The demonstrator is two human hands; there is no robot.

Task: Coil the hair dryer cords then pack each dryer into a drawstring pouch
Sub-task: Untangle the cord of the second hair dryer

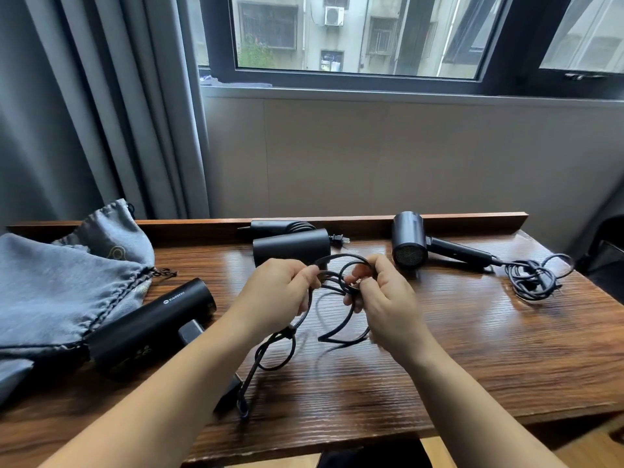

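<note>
On a dark, ridged wooden desk (472, 349), soft grey drawstring pouches (57, 285) wait at left beside a matte black dryer (152, 325) — ready for packing. Above mid-desk, the left hand (277, 292) and right hand (385, 298) each pinch glossy black cord (341, 282), gathering round loops — two more dryers lie behind.

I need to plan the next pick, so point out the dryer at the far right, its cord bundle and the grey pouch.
Right-hand dryer (409, 243): head view, on the barrel's side.
Cord bundle (533, 278): head view, middle of the loose tangle.
Grey pouch (50, 288): head view, on the flat cloth.
</note>
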